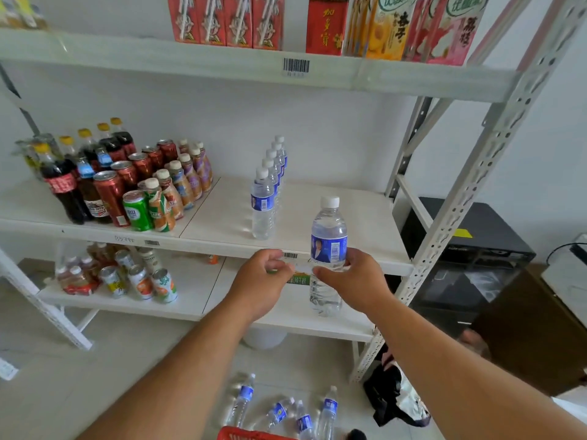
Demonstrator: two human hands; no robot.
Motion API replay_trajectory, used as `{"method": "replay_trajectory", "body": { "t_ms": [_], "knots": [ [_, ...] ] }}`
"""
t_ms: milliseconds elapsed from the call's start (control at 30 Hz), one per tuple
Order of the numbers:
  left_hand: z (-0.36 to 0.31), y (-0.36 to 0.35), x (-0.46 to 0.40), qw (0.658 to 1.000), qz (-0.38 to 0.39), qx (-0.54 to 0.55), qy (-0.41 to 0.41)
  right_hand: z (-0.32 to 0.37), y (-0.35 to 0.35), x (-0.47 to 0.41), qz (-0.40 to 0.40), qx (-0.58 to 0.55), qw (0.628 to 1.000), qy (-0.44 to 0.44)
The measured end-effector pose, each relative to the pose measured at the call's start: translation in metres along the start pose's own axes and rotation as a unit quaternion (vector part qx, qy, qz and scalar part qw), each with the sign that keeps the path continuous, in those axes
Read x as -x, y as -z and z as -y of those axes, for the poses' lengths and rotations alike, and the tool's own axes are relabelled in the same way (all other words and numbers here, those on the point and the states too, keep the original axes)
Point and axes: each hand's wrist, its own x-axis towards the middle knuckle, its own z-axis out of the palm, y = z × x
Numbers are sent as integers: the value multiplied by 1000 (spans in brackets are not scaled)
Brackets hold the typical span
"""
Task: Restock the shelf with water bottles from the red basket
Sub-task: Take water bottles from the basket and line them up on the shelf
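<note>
Trouble, if it comes, comes from the grip: the right hand [354,277] pinches the clear plastic water bottle with the white cap and blue label [327,249] low on its body, upright, in front of the white middle shelf board [365,223]. Top-heavy, it could tip on landing and topple the file of matching bottles [270,185] nearby. The left hand [263,281] hangs loosely curled, holding nothing. More bottles wait in the red plastic basket [251,435].

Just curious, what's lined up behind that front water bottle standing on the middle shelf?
Behind the front water bottle stands a single-file row of matching bottles running toward the wall. Mostly their white caps show; their bodies are largely covered.
</note>
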Motion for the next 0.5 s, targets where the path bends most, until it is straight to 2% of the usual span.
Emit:
{"method": "replay_trajectory", "body": {
  "t_ms": [233, 500],
  "knots": [
    [-23, -17, -51, 1000, -23, 2, 2, 7, 9, -74, -10, -18, 1000, 22],
    [-52, -51, -162, 998, -56, 11, 26, -9, 4, -216, -3, -61, 998, -4]
  ]
}}
